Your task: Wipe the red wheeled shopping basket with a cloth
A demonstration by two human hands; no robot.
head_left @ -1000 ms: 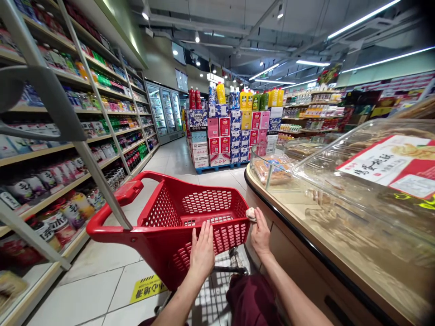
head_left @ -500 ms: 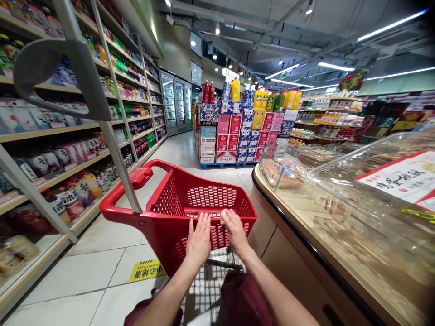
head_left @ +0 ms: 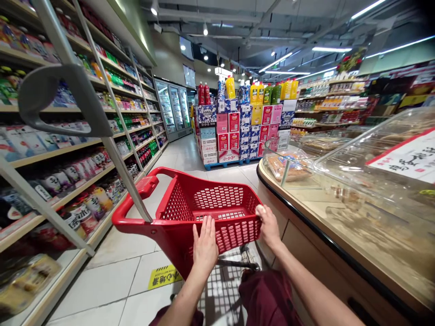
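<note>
A red plastic shopping cart (head_left: 170,208) stands sideways in front of me, its handle end to the left and its basket holding nothing visible. My left hand (head_left: 205,246) lies against the near side wall with fingers stretched out and their tips at the rim. At the basket's right corner, my right hand (head_left: 269,228) curls its fingers over the rim and grips it. A grey metal pole with a looped grey plastic grip (head_left: 64,99) rises above the cart's handle end.
Drink shelves (head_left: 78,181) line the left. A glass-sided bakery counter (head_left: 295,203) with packaged food runs close along the right. Ahead stand stacked drink cartons (head_left: 234,131) on a blue pallet, with glass-door coolers (head_left: 173,106) behind. A yellow floor sticker (head_left: 165,277) lies below.
My right hand has moved right along the rim to the basket's corner and closed there. My left hand stays flat on the side. The cart sits slightly further right and lower in view.
</note>
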